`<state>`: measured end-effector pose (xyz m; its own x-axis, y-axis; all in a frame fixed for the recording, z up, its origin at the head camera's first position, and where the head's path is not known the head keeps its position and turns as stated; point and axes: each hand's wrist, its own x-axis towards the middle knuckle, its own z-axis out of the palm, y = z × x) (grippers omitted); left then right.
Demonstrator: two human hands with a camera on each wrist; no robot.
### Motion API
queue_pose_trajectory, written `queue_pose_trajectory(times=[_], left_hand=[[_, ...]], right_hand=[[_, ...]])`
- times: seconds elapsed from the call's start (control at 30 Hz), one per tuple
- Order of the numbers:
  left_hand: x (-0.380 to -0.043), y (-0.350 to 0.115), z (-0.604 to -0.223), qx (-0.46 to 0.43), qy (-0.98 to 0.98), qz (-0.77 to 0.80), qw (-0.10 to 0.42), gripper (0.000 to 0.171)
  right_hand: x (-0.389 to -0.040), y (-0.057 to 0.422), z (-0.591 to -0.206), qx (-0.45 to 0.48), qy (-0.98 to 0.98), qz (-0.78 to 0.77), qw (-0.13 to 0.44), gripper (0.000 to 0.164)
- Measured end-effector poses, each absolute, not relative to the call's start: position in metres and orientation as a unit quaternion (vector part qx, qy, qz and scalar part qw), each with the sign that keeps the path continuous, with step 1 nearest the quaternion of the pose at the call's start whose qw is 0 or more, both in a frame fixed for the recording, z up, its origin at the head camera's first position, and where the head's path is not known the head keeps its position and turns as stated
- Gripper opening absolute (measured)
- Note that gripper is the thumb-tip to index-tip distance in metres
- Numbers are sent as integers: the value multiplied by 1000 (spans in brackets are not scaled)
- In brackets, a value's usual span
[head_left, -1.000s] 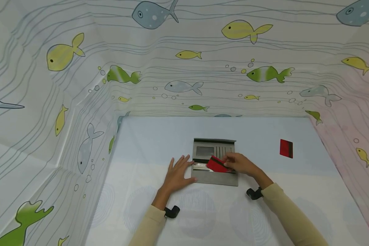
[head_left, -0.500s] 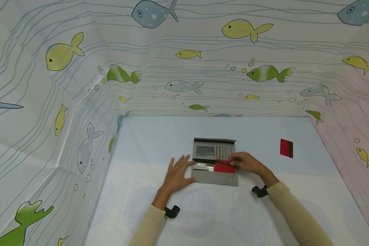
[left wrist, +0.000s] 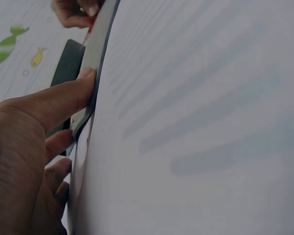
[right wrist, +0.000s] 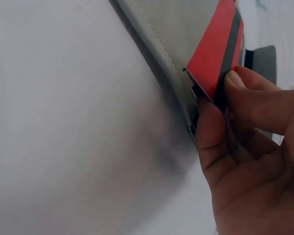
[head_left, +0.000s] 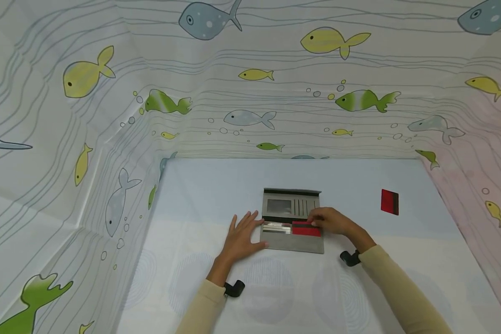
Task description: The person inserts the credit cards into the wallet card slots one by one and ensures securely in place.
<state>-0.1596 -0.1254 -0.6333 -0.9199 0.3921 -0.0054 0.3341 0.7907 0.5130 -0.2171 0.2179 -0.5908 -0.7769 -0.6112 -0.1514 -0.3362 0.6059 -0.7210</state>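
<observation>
A grey wallet (head_left: 292,242) lies unfolded on the table, with card slots and a clear window on its far half. My right hand (head_left: 331,221) pinches a red card (head_left: 305,229) with a black stripe between thumb and fingers. The card sits at the right side of the wallet's near pocket, its lower part hidden inside; the right wrist view shows the red card (right wrist: 218,46) rising from the stitched edge. My left hand (head_left: 240,239) rests spread at the wallet's left edge, its thumb (left wrist: 83,88) on the near flap in the left wrist view.
Another red card (head_left: 389,202) with a dark stripe lies on the table to the right of the wallet. Silvery-white cards or strips (head_left: 276,227) show in the pocket's left side. Fish-printed cloth walls (head_left: 250,93) enclose the white table (head_left: 200,195).
The red card in my right hand has shifted right, straightened from a tilt and sunk lower into the wallet's pocket. My left hand has stayed in place.
</observation>
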Motion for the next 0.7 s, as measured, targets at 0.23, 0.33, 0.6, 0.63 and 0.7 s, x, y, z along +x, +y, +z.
queue_pose_trajectory(times=[0.23, 0.33, 0.6, 0.63, 0.7], left_hand=[[-159, -125, -632, 191, 945, 261, 54, 75], [-159, -125, -632, 192, 944, 262, 56, 75], [-159, -125, -633, 188, 947, 255, 57, 76], [-160, -125, -633, 187, 947, 255, 57, 76], [-159, -125, -633, 186, 947, 257, 58, 76]], right_hand=[[-206, 211, -590, -218, 898, -334, 188, 10], [-193, 205, -591, -220, 913, -305, 161, 35], [-159, 193, -601, -277, 943, -174, 63, 99], [-157, 192, -602, -279, 945, -161, 55, 99], [-155, 192, -604, -278, 948, -146, 48, 97]])
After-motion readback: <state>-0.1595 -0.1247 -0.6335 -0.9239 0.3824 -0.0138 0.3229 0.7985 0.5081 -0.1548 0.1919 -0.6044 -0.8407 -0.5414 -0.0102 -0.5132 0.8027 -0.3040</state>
